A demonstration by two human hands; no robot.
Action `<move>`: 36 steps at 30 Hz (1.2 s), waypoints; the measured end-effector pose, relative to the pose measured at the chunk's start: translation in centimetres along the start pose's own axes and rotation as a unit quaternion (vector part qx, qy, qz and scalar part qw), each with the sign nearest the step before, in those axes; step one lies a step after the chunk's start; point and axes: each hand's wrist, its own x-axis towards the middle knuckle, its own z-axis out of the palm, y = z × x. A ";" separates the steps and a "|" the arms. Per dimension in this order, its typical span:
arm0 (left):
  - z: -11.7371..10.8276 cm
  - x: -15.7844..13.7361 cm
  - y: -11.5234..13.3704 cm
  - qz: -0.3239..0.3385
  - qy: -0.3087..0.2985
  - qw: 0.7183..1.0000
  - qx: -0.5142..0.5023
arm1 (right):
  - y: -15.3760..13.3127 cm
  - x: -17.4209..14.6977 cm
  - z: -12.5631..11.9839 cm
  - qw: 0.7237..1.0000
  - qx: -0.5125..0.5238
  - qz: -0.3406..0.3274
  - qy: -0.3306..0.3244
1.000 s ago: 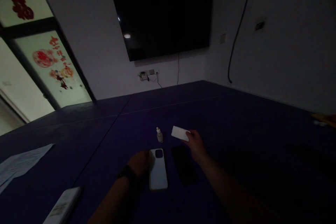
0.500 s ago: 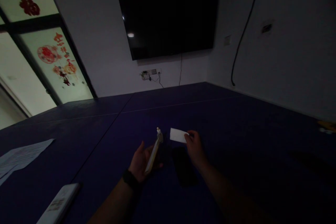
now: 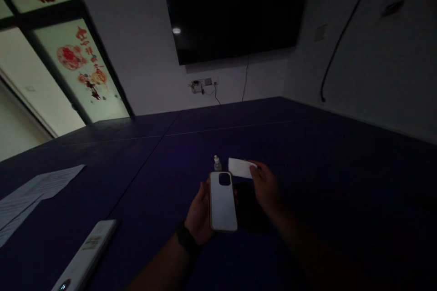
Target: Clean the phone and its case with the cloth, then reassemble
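Directions: 12 o'clock is the far wall as the seated person faces it. The left hand [image 3: 198, 216] cradles a phone case [image 3: 223, 204], thumb raised along its 9 o'clock edge, fingertips showing past its 3 o'clock edge. The right hand [image 3: 266, 186] pinches a white sheet [image 3: 241, 168] between thumb and fingers, at the case's 1 o'clock.

The case is held in front of the person at the middle of the near area. It is a rounded rectangle with a smooth pale face, a thin brownish rim and a dark square camera area in the 1 o'clock corner.

A small dropper bottle [image 3: 217, 163] stands just past the case's upper edge, its base hidden. The table [image 3: 143, 209] is dark purple-blue, crossed by seams. At 8 o'clock lies a white box [image 3: 87, 252]; at 9 to 10, printed papers [image 3: 41, 186].

I observe a dim room: television [image 3: 235, 9] at 12, decorated glass door [image 3: 82, 63] at 10 to 11.

The case's long axis runs nearly 6 to 12 o'clock, leaning slightly toward 11; its camera end points away from the person.
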 end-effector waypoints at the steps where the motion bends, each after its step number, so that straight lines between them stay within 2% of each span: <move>1: -0.1 0.0 -0.2 -0.012 -0.002 1.000 0.002 | -0.4 -0.4 -0.1 0.999 -0.022 -0.032 -0.011; 3: -0.2 0.0 -0.6 -0.034 -0.002 0.999 -0.003 | -1.2 -1.3 -0.3 0.976 -0.112 -0.177 -0.066; 5: -0.2 0.0 -0.9 -0.037 0.000 0.999 -0.015 | -1.9 -2.1 -0.2 0.918 -0.176 -0.330 -0.129; 6: -0.2 0.1 -1.0 -0.031 0.003 0.999 -0.020 | -2.2 -2.4 0.0 0.888 -0.194 -0.387 -0.155; 7: -0.1 0.1 -1.1 -0.021 0.009 0.999 -0.025 | -2.4 -2.6 0.2 0.863 -0.208 -0.426 -0.174; 9: 0.0 0.2 -1.2 -0.006 0.025 0.999 -0.027 | -2.6 -2.9 0.6 0.828 -0.239 -0.462 -0.208; 12: 0.0 0.4 -1.1 0.005 0.050 0.999 -0.022 | -2.1 -2.9 1.1 0.804 -0.286 -0.453 -0.257; 16: -0.3 0.8 -1.4 0.028 0.063 0.998 -0.005 | -0.9 -2.9 1.7 0.800 -0.327 -0.421 -0.276; 20: -0.8 1.2 -1.9 0.023 0.076 0.997 -0.016 | -0.6 -3.2 2.2 0.794 -0.330 -0.405 -0.310; 24: -1.2 1.3 -1.9 0.016 0.099 0.994 -0.049 | -0.8 -3.0 2.0 0.763 -0.319 -0.422 -0.371; 30: -1.1 1.3 -1.8 0.044 0.098 0.993 -0.048 | -0.8 -2.9 2.1 0.783 -0.329 -0.405 -0.338; 34: -0.9 1.0 -1.7 0.021 0.134 0.989 -0.055 | -1.1 -3.2 2.0 0.770 -0.294 -0.426 -0.374; 36: -0.9 0.9 -1.8 0.025 0.124 0.990 -0.054 | -1.2 -2.9 1.7 0.765 -0.290 -0.435 -0.377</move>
